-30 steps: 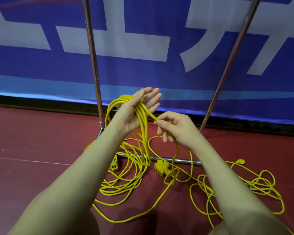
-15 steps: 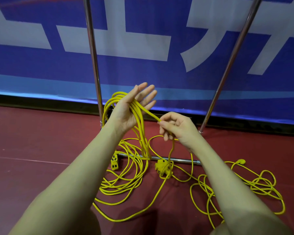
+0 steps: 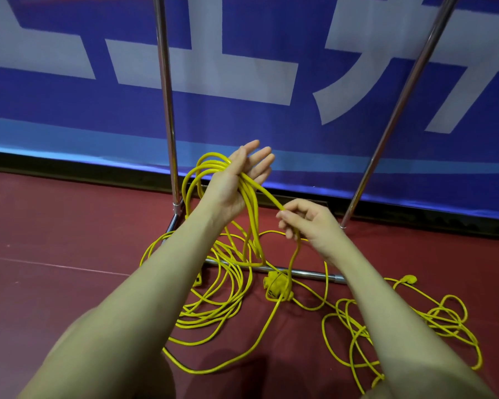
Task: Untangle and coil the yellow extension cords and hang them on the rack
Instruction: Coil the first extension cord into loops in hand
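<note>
Several loops of a yellow extension cord (image 3: 213, 298) hang over the palm of my left hand (image 3: 239, 180), whose fingers are held straight and spread. My right hand (image 3: 306, 223) pinches one strand of the same cord just right of the left hand; the strand runs taut between them. Below the right hand the cord drops to a yellow socket block (image 3: 277, 286) on the floor. A second tangle of yellow cord (image 3: 401, 323) with a plug (image 3: 409, 279) lies at the right. The chrome rack (image 3: 167, 110) stands behind, only its two uprights and base bar showing.
The floor is dark red. A blue banner with white characters (image 3: 242, 67) closes off the back. The rack's base bar (image 3: 308, 273) lies across the floor under the cords. Its right upright (image 3: 392, 116) leans in the wide-angle view.
My right hand has drawn its strand down and to the right, away from the left hand. The left hand has kept its loops and barely shifted.
</note>
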Available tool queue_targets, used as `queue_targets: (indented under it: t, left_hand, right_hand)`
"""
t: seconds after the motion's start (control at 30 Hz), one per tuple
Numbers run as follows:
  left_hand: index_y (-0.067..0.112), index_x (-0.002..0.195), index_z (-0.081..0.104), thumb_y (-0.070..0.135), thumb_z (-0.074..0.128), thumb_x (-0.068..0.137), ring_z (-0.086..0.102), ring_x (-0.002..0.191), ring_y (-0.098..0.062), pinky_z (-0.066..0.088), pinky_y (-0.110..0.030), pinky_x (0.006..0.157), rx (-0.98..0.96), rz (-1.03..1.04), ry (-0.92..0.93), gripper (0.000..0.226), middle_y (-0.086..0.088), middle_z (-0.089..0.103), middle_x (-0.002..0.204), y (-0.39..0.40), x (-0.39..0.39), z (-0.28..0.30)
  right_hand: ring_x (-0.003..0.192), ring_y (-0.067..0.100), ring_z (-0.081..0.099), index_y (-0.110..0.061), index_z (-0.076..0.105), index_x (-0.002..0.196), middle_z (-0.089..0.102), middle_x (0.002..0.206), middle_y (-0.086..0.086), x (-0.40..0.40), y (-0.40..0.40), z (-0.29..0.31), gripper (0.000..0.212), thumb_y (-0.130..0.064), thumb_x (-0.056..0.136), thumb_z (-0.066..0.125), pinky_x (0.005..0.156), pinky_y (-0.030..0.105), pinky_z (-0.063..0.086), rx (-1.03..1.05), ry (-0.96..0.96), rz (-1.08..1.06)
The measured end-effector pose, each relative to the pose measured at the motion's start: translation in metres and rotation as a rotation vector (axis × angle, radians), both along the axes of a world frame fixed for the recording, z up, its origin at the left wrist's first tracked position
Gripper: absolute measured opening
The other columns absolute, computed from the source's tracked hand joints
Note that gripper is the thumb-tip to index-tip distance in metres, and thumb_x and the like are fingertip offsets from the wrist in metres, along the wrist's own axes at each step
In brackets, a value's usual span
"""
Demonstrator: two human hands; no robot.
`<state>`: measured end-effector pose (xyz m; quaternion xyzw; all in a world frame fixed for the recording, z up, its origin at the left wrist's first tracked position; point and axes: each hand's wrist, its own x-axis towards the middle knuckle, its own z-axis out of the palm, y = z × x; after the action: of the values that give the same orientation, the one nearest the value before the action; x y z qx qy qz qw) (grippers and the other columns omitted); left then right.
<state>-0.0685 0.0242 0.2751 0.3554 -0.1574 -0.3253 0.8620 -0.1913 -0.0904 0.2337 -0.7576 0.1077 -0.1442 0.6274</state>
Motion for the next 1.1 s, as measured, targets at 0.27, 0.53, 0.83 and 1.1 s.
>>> queue_targets:
  t: [0.27, 0.53, 0.83, 1.1]
  left_hand:
    - [0.016, 0.106, 0.057, 0.033, 0.035, 0.101, 0.069, 0.088, -0.012, 0.052, -0.028, 0.088, 0.011, 0.038, 0.047, 0.028, -0.002, 0.068, 0.1, 0.001, -0.004, 0.002]
    - [0.013, 0.099, 0.061, 0.029, 0.04, 0.101, 0.069, 0.065, -0.009, 0.058, -0.025, 0.066, 0.009, -0.033, 0.108, 0.027, 0.001, 0.072, 0.071, 0.005, -0.008, 0.007]
    - [0.016, 0.099, 0.06, 0.032, 0.033, 0.102, 0.067, 0.059, -0.003, 0.057, -0.023, 0.057, -0.022, -0.013, 0.139, 0.032, 0.004, 0.072, 0.071, 0.005, -0.005, 0.012]
    - [0.01, 0.099, 0.058, 0.031, 0.031, 0.103, 0.028, 0.03, -0.001, 0.026, -0.01, 0.031, -0.047, -0.109, 0.16, 0.035, 0.007, 0.041, 0.045, 0.012, 0.005, 0.006]
  right_hand:
    - [0.046, 0.005, 0.05, -0.013, 0.065, 0.08, 0.061, 0.058, -0.003, 0.006, 0.013, 0.013, 0.023, -0.006, 0.096, 0.049, 0.046, 0.015, 0.037, -0.052, -0.039, 0.058]
    - [0.042, 0.009, 0.045, -0.01, 0.064, 0.08, 0.055, 0.054, -0.001, 0.002, 0.011, 0.017, 0.022, -0.008, 0.095, 0.05, 0.046, 0.015, 0.036, -0.017, -0.028, 0.078]
    - [0.049, 0.013, 0.049, -0.005, 0.061, 0.075, 0.052, 0.052, 0.0, -0.002, 0.0, 0.0, 0.019, -0.013, 0.091, 0.055, 0.057, 0.023, 0.047, 0.074, 0.125, 0.144]
    - [0.045, 0.006, 0.034, -0.007, 0.058, 0.075, 0.045, 0.057, -0.003, -0.002, -0.02, -0.013, 0.013, -0.007, 0.088, 0.059, 0.046, 0.018, 0.029, 0.292, 0.167, -0.144]
